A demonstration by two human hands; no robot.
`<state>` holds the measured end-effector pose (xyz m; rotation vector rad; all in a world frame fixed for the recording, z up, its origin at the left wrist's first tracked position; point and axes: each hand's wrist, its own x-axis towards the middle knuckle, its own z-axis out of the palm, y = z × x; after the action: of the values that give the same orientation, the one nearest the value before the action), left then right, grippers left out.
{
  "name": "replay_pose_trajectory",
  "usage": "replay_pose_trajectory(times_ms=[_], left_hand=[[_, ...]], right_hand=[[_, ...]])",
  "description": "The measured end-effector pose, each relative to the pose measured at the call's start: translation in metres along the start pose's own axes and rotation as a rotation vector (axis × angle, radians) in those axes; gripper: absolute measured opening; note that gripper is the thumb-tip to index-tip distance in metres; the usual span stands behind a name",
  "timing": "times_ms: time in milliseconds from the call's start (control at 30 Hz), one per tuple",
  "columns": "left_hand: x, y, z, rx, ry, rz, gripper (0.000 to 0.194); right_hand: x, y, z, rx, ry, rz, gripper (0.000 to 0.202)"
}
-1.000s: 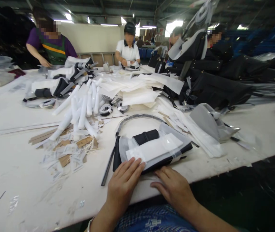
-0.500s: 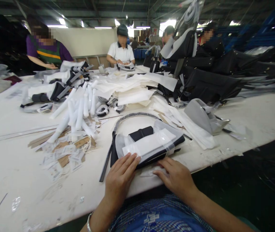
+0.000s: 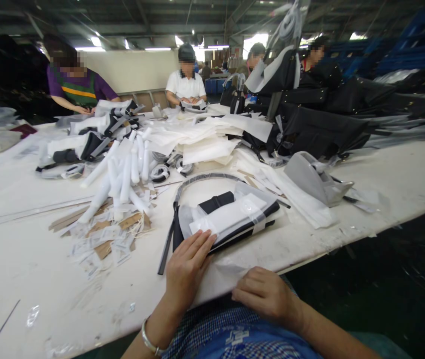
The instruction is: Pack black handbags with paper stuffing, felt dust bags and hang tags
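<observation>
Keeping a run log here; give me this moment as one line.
Left hand: resting on wrapped bag | Right hand: fingers curled by table edge, grip unclear | About: white tubes, brown card pieces, coiled straps

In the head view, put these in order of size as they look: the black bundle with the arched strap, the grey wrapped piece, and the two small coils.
1. Black bundle
2. Grey wrapped piece
3. Left coil and right coil: too alike to rank

matt black cloth-like bag [image 3: 215,202], smooth white paper sheet [image 3: 229,217], cloudy plastic wrap [image 3: 186,219]
</observation>
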<state>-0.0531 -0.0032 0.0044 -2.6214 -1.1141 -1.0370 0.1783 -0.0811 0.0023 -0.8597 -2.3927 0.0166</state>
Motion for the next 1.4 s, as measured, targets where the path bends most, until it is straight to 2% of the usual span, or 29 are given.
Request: replay_pose_trajectory(times_ms=[100,267,300,367,467,667,900,1100,1200,1400], left_hand=[[0.000,0.001,0.000,-0.015,0.009,-0.006,0.043],[0.000,0.001,0.000,-0.013,0.001,-0.017,0.043],[0.000,0.001,0.000,-0.015,-0.002,-0.018,0.043],[0.000,0.001,0.000,-0.019,-0.001,-0.014,0.043],[0.000,0.001,0.001,-0.017,0.015,-0.010,0.042],[-0.002,0.001,0.002,-0.003,0.017,0.000,0.045],[-0.003,0.004,0.003,0.044,0.029,0.006,0.044],[-0.002,0.004,0.004,0.036,0.036,-0.005,0.043],[-0.003,0.004,0.004,0.034,0.019,-0.005,0.043],[-0.003,0.007,0.000,0.065,-0.013,0.008,0.041]], right_hand=[[-0.010,-0.001,-0.006,0.103,0.090,0.025,0.016],[-0.014,0.000,-0.013,0.182,0.310,0.250,0.026],[-0.013,0.001,-0.013,0.172,0.306,0.273,0.030],[-0.010,0.005,-0.013,0.121,0.213,0.255,0.034],[-0.001,0.012,-0.010,0.073,0.061,0.132,0.038],[0.011,0.012,0.002,0.166,0.113,-0.008,0.028],[0.002,-0.006,0.000,0.144,0.093,-0.111,0.024],[0.003,-0.009,-0.013,0.081,0.051,-0.188,0.022],[0.006,-0.008,-0.023,0.096,0.026,-0.180,0.023],[0.034,-0.004,-0.048,0.167,-0.014,-0.146,0.027]])
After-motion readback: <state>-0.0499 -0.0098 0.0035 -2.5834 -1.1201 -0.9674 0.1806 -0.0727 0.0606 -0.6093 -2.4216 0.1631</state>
